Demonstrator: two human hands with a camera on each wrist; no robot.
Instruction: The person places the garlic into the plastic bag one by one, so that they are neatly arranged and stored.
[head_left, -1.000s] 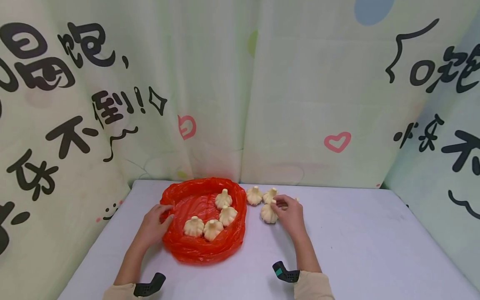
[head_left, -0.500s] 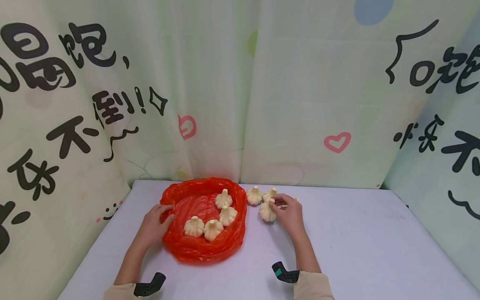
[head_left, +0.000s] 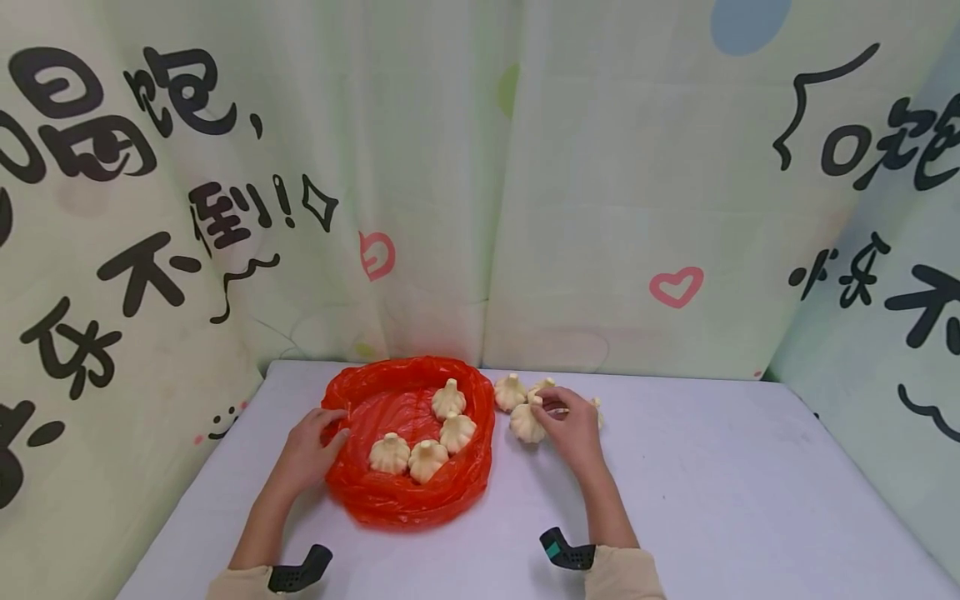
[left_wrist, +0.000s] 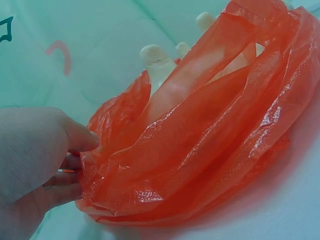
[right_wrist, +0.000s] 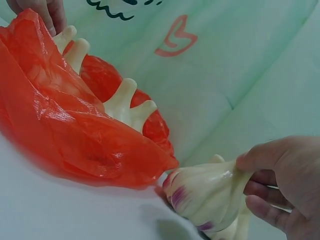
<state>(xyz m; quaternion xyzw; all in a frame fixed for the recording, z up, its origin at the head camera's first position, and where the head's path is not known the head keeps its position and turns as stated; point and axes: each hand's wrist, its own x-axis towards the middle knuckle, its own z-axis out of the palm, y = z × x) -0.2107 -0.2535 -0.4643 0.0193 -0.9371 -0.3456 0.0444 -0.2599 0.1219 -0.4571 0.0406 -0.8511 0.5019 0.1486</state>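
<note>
A red plastic bag stands with its rim rolled out, and several garlic bulbs lie inside it. At its left side, my left hand pinches the rim between thumb and fingers; the left wrist view shows the thumb against the plastic. To the right of the bag, my right hand pinches a garlic bulb by its stem. Seen from the right wrist, this bulb hangs tilted, purple-streaked at its base, close to the bag's wall. Another bulb behind it is partly hidden.
More garlic bulbs rest on the white table near the bag's back right side. One bulb is mostly hidden behind my right hand. A patterned curtain closes off the back and sides.
My right hand has moved slightly left with the garlic bulb, toward the bag. The bulb behind that hand shows more. My left hand stays at the bag's rim.
</note>
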